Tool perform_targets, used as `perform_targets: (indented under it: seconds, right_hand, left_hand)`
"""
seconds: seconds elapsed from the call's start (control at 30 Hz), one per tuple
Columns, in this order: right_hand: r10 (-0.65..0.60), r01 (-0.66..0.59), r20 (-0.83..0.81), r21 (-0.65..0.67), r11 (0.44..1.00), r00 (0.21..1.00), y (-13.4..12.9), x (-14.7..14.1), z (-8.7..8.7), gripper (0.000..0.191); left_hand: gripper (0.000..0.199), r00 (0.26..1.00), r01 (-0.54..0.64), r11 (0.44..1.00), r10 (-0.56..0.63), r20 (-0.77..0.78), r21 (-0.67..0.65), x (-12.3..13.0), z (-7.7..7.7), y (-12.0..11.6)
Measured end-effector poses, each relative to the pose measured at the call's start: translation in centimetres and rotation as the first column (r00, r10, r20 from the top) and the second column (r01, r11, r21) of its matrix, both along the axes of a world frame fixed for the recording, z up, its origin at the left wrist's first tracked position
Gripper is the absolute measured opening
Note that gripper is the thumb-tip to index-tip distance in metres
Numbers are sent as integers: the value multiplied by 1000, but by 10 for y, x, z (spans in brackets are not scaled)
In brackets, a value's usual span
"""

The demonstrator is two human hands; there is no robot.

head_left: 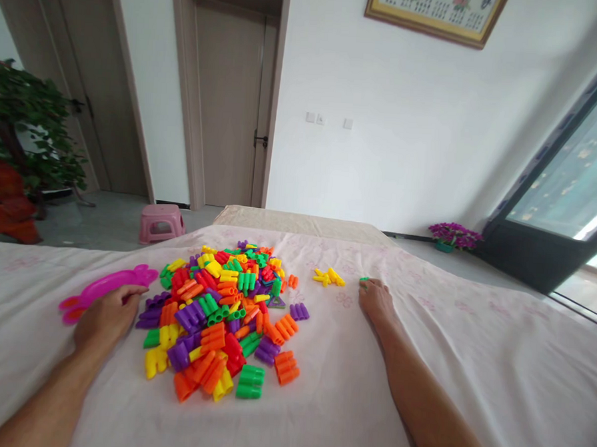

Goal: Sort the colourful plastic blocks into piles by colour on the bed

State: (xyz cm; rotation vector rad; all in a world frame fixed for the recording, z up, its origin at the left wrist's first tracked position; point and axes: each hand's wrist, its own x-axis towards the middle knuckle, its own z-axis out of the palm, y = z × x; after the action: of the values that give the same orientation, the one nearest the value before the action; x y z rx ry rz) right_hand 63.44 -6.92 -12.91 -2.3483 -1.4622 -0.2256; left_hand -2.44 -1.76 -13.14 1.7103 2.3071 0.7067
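A large heap of plastic bullet-shaped building blocks (214, 299) in red, orange, yellow, green and purple lies on the cloth-covered table. My left hand (106, 317) rests at the heap's left side, over the near edge of a pink tray (118, 281). Its fingers are curled together, and whatever they may hold is hidden. To the right, my right hand (376, 298) is closed with a green building block (364, 279) at its fingertips, mostly covered. A small group of yellow building blocks (328, 276) lies just left of that hand.
The pale floral tablecloth (329, 398) is wrinkled. Past the table stand a pink stool (162, 224) at left and a pot of purple flowers (455, 236) at right. A leafy plant (28, 122) and a red wooden chair (4, 198) are at far left.
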Motion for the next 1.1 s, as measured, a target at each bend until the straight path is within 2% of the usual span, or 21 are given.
perform_targets:
  seconds: [0.07, 0.13, 0.23, 0.33, 0.4, 0.47, 0.53, 0.67, 0.87, 0.93, 1.1]
  right_hand:
    - [-24, 24, 26, 19, 1000, 999, -1, -7, 5, 42]
    - [-5, 2, 28, 92, 996, 1000, -2, -19, 10, 43]
    - [211, -195, -50, 220, 956, 976, -1, -54, 19, 38]
    - [487, -435, -143, 286, 854, 862, 1, -107, 25, 31]
    - [654, -607, -147, 269, 748, 742, 1, -144, 27, 34]
    - [766, -734, -114, 229, 640, 633, 0, -175, 30, 38]
    - [814, -797, -85, 167, 580, 575, -2, -196, 33, 41]
    - [822, -819, -44, 77, 569, 567, -5, -212, 37, 44]
    - [853, -850, -28, 74, 522, 521, -1, -215, 32, 44]
    - [841, -836, -42, 96, 540, 539, 0, -217, 27, 40]
    - [773, -747, -148, 199, 634, 617, 3, -221, 16, 21]
  left_hand:
    - [49, 1000, 3, 1000, -3, 14, 2, 2, 2, -2]
    - [48, 1000, 4, 1000, -5, 21, 13, 4, 4, -3]
    - [48, 1000, 15, 1000, -16, 17, 21, 5, 5, -4]
    - [48, 1000, 21, 1000, -21, 23, 2, 5, 6, -4]
    - [49, 999, 23, 1000, -23, 32, -6, 5, 5, -4]
    - [49, 999, 24, 1000, -24, 40, -4, 5, 5, -3]
    - [48, 999, 21, 1000, -21, 42, 0, 5, 5, -3]
    - [47, 999, 15, 1000, -15, 30, 10, 6, 6, -4]
    - [49, 1000, 26, 1000, -26, 13, -10, 8, 9, -6]
    - [49, 1000, 25, 1000, -25, -1, -6, 9, 10, -6]
    - [46, 1000, 21, 1000, -21, -9, 9, 8, 9, -5]
